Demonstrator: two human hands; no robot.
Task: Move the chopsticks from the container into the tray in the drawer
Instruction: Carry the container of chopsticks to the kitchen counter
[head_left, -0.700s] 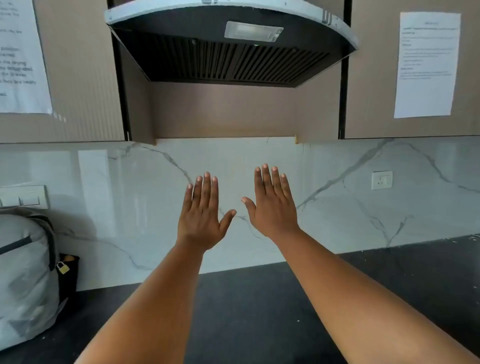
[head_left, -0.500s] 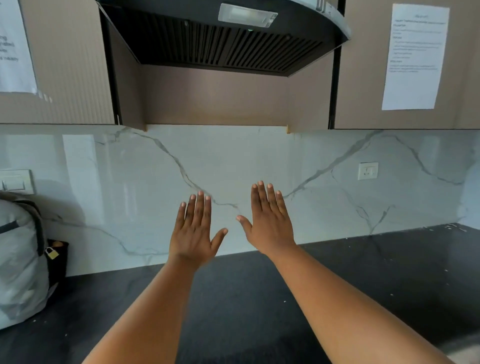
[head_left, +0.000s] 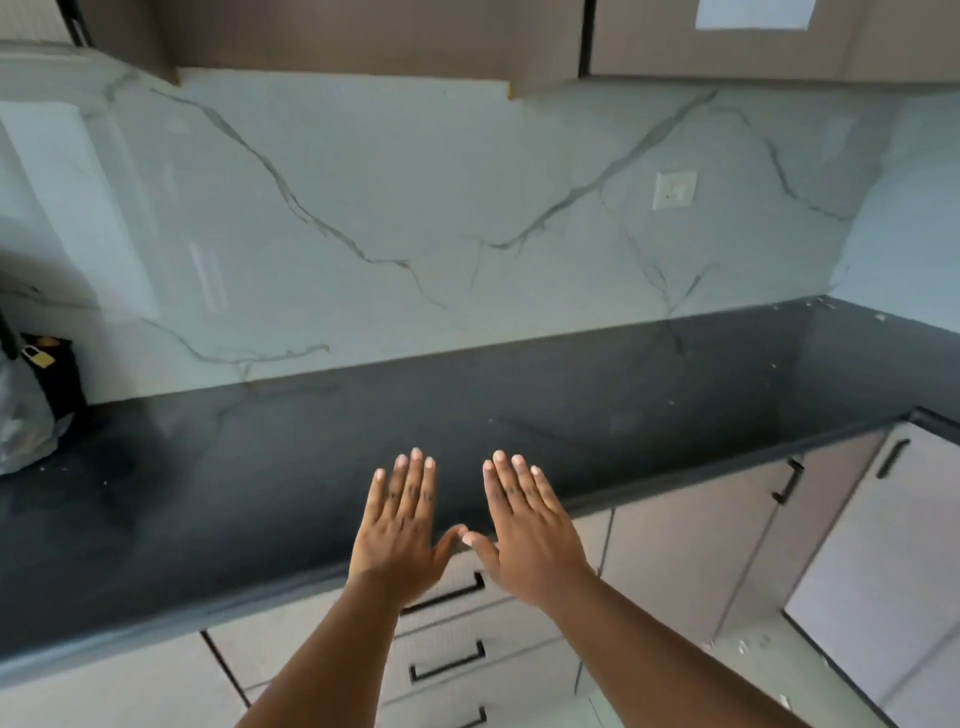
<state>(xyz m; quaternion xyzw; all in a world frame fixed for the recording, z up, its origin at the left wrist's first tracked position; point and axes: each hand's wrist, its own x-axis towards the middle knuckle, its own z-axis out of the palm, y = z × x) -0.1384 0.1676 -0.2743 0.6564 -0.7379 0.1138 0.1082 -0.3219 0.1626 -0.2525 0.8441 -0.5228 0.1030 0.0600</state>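
Near: drawer stack below you, three black handles visible, top drawer (head_left: 467, 584) shut, its handle partly behind your left wrist.

Both hands are empty, palms down, above the front edge of the dark surface (head_left: 234, 493). Left hand (head_left: 400, 525): fingers (head_left: 413, 478) straight and pressed together, thumb out. Right hand (head_left: 530, 530): same, fingers slightly fanned. Thumb tips nearly touching. You're holding nothing.

The surface is bare in front of you. Far left edge: grey bag (head_left: 21, 415) and a black item with a small brass padlock (head_left: 37, 357). Behind: marble backsplash (head_left: 415, 218) with a wall socket (head_left: 674, 190). Right: cabinet doors (head_left: 737, 530).

Task items: chopsticks, container and tray aren't in view. The tray is presumably inside a shut drawer; which one, can't tell.

Risks, as I judge them:
- Wrong drawer opened, since nothing marks the tray's one.
- Container is out of frame, so reaching for it without looking risks knocking it over and scattering the chopsticks.
- Loose chopsticks roll. Grab too many at once and some may drop between the surface edge and the open drawer.
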